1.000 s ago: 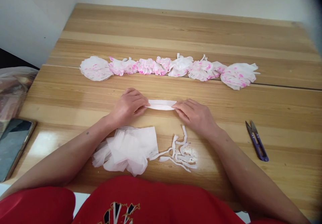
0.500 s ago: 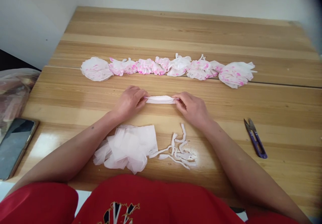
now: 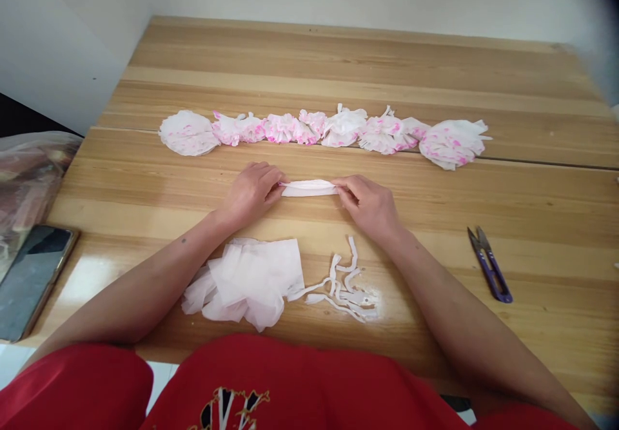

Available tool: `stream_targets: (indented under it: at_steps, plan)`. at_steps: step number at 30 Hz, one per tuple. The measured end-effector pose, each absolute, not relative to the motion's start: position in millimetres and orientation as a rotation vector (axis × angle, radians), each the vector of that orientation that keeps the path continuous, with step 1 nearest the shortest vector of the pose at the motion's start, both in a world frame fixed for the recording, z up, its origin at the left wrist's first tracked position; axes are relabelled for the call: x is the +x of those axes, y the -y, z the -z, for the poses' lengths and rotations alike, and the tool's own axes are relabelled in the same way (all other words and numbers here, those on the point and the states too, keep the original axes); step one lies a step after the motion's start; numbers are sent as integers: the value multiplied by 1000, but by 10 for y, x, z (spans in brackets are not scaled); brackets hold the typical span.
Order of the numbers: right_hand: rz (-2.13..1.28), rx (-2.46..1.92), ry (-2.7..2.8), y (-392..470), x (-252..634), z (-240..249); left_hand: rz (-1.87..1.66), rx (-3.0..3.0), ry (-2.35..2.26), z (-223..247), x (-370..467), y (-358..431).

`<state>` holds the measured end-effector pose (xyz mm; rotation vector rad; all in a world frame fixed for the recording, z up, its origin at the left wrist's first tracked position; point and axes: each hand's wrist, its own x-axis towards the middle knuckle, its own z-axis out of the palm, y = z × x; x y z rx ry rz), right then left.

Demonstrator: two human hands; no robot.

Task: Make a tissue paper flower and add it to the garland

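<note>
A narrow folded strip of white tissue paper (image 3: 309, 189) stretches sideways between my hands over the table's middle. My left hand (image 3: 255, 190) pinches its left end, and my right hand (image 3: 367, 201) pinches the right end; the fingertips partly cover both ends. Nearer my body lies a loose pile of white tissue sheets (image 3: 256, 278). Several thin twisted white strips (image 3: 345, 291) are scattered to the right of that pile. Beyond my hands, several gathered white tissue flowers with pink specks (image 3: 343, 127) form a row from left to right.
Purple-handled thread snips (image 3: 489, 265) lie to the right of my right forearm, blades pointing away. A smartphone (image 3: 36, 282) rests at the table's left edge, beside a clear plastic bag (image 3: 31, 178). A seam runs across the wooden table (image 3: 309, 56), with a white wall behind it.
The paper strip has shifted slightly away from me, and its fold along the length shows a little more. Both hands keep their pinch on its ends.
</note>
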<state>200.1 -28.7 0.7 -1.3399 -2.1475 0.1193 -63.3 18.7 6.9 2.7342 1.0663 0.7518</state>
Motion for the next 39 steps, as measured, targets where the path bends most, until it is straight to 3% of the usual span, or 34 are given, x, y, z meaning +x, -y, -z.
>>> stream_targets:
  at_steps: [13, 25, 39]
  plan:
    - [23, -1101, 2412, 519, 2145, -147, -865, 2921, -711, -204, -753, 9]
    - [-219, -1218, 2255, 474, 2096, -94, -703, 2784, -841, -163, -731, -36]
    - [-161, -1346, 2208, 398, 2034, -52, -670, 2783, -994, -97, -692, -90]
